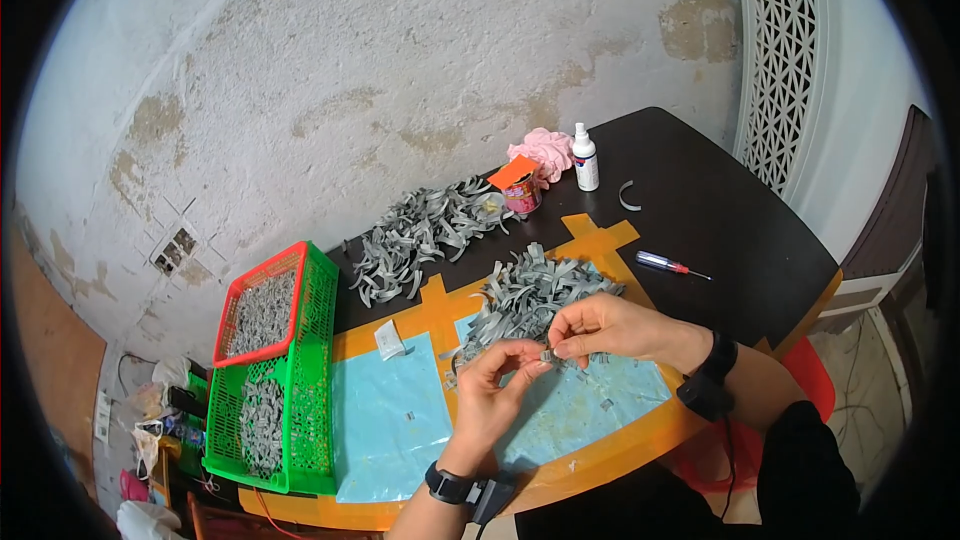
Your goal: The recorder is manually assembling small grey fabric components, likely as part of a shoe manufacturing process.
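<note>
My left hand (492, 390) and my right hand (605, 325) meet over a light blue mat (390, 410) on a dark table. Together their fingertips pinch a small grey metal piece (546, 354). Just beyond the hands lies a heap of grey strips (535, 292). A second, larger heap of grey strips (420, 230) sits farther back on the table. A few tiny metal bits (606, 402) lie loose on the mat near my right wrist. Both wrists wear black bands.
A green basket (315, 380) with a red basket (262, 310) stacked on it stands at the left, both holding grey strips. A small tin with an orange lid (520, 185), a pink cloth (545, 152), a white bottle (585, 158) and a red-handled screwdriver (668, 264) lie farther back. Orange tape frames the mat.
</note>
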Available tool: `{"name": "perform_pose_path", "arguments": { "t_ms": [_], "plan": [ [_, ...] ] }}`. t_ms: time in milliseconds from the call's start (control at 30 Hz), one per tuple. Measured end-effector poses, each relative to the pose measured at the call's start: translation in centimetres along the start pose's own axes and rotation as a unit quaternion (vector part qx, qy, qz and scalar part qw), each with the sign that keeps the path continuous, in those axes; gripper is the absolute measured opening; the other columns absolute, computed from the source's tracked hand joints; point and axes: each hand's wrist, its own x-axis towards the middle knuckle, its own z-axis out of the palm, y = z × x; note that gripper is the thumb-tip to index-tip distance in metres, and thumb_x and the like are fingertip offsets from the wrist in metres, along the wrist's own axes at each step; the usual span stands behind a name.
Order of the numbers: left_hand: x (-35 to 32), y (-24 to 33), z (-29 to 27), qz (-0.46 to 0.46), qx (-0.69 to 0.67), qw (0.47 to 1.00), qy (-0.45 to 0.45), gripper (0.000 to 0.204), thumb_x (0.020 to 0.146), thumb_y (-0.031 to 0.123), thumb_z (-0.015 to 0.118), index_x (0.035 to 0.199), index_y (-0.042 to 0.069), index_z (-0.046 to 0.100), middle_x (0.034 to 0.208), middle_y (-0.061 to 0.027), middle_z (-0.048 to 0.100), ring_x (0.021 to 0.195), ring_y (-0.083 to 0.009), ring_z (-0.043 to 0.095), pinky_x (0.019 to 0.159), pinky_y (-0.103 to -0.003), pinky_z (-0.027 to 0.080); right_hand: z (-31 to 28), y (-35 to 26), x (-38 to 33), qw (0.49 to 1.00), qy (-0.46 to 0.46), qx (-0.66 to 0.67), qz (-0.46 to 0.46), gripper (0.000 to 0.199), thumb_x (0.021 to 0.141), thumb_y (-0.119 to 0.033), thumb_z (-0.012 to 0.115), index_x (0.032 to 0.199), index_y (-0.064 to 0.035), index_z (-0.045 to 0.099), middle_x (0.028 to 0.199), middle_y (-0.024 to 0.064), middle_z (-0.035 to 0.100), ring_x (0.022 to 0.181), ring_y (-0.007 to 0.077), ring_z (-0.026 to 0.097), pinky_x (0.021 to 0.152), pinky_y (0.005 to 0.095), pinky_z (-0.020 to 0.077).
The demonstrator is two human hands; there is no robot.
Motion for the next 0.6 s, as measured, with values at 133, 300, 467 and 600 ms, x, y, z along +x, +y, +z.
{"name": "perform_pose_path", "arguments": {
  "t_ms": [133,300,467,600],
  "plan": [
    [0.0,-0.4,0.1,0.010,-0.024,1.000,0.000,0.017,0.080,-0.006,0.067,0.095,-0.003,0.061,0.092,-0.0069,0.064,0.083,-0.0117,0.061,0.077,-0.025,0.050,0.2,0.2,0.0,1.000,-0.019,0.010,-0.004,0.012,0.089,-0.013,0.058,0.093,-0.0016,0.056,0.085,0.0015,0.058,0.070,0.0084,0.056,0.064,0.0226,0.0472],
    [-0.2,-0.7,0.3,-0.009,-0.102,0.995,0.003,0.017,0.081,-0.006,0.066,0.096,-0.003,0.060,0.092,-0.0074,0.064,0.083,-0.0124,0.062,0.077,-0.025,0.051,0.6,0.0,0.0,1.000,-0.010,0.007,-0.009,0.011,0.090,-0.012,0.057,0.093,-0.0017,0.054,0.084,0.0010,0.056,0.070,0.0086,0.055,0.065,0.0236,0.0489],
    [0.1,-0.8,0.2,-0.068,-0.190,0.979,-0.011,0.014,0.082,-0.003,0.066,0.096,-0.002,0.062,0.091,-0.0058,0.065,0.082,-0.0112,0.062,0.075,-0.023,0.051,1.4,-0.5,-0.1,0.967,0.101,-0.217,-0.092,0.009,0.085,-0.004,0.058,0.091,-0.0017,0.053,0.082,0.0057,0.057,0.071,0.0116,0.056,0.063,0.0302,0.0476],
    [0.2,-1.9,-0.2,-0.065,-0.198,0.976,-0.056,0.014,0.083,-0.003,0.065,0.096,-0.001,0.062,0.090,-0.0069,0.066,0.081,-0.0118,0.063,0.074,-0.024,0.051,1.6,-0.4,-0.1,0.867,0.194,-0.395,-0.234,0.011,0.082,-0.002,0.059,0.092,-0.0015,0.053,0.082,0.0082,0.057,0.069,0.0138,0.056,0.062,0.0335,0.0462]
  ]
}}
